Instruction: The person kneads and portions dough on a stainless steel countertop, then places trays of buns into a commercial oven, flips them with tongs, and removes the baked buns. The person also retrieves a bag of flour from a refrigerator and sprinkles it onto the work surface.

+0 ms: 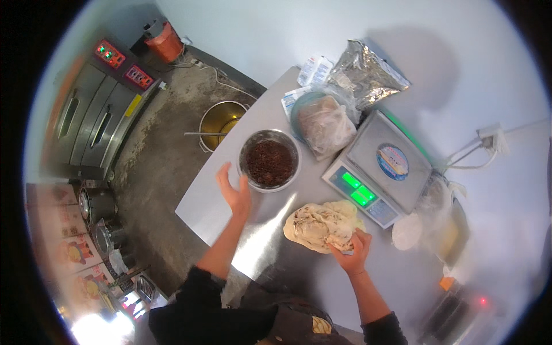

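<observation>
A pale, lumpy piece of dough with dark bits in it lies on the metal tabletop in front of me. My right hand is at its near right edge, fingers curled onto the dough and gripping it. To the left, my left hand is raised beside a round steel bowl, fingers and thumb apart and nothing in them. Its thumb is close to the bowl's rim; whether it touches I cannot tell. Dark brown, crumbly filling lies inside the bowl.
Right of the dough stands a lit digital scale. Behind it are a plastic-wrapped bundle and a silver foil bag. A pot with a long handle stands on the floor beyond the table's left edge, near an oven.
</observation>
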`<state>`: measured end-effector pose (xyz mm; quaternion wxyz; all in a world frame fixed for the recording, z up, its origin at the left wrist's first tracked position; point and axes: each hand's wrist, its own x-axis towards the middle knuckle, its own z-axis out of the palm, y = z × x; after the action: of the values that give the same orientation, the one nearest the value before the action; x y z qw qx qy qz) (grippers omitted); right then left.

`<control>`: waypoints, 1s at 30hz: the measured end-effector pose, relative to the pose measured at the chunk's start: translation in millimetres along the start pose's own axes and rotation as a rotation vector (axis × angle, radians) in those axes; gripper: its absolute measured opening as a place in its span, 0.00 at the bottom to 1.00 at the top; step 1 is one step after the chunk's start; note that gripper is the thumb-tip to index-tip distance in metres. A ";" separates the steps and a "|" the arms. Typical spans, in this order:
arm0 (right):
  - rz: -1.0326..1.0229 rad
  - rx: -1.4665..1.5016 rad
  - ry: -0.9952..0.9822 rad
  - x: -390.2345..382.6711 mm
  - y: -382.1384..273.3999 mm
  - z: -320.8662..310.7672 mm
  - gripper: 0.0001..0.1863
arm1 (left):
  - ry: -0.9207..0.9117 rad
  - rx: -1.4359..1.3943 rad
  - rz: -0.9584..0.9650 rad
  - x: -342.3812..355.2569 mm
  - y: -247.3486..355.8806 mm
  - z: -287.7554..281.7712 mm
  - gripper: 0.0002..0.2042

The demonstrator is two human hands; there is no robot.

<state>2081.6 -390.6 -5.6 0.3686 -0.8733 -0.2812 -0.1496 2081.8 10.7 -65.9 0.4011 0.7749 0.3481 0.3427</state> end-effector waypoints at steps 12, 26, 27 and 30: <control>0.248 0.131 -0.112 44.2 -19.5 -67.2 0.38 | -0.774 -0.407 0.452 -182.5 158.0 -28.3 0.42; -0.027 0.039 -0.015 -151.4 4.1 -108.1 0.32 | -0.823 0.107 0.564 -191.1 133.6 14.1 0.43; 0.054 0.042 -0.063 -166.4 1.7 -112.4 0.31 | -0.835 0.216 0.652 -183.7 130.3 24.3 0.44; 0.285 0.105 0.000 -204.2 -8.2 -121.3 0.32 | -0.976 0.288 0.239 -161.6 125.6 43.9 0.45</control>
<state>1907.4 -552.1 -13.8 0.4310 -0.8840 -0.1620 -0.0808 2066.1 -192.5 -17.9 0.3642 0.9261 0.0735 -0.0660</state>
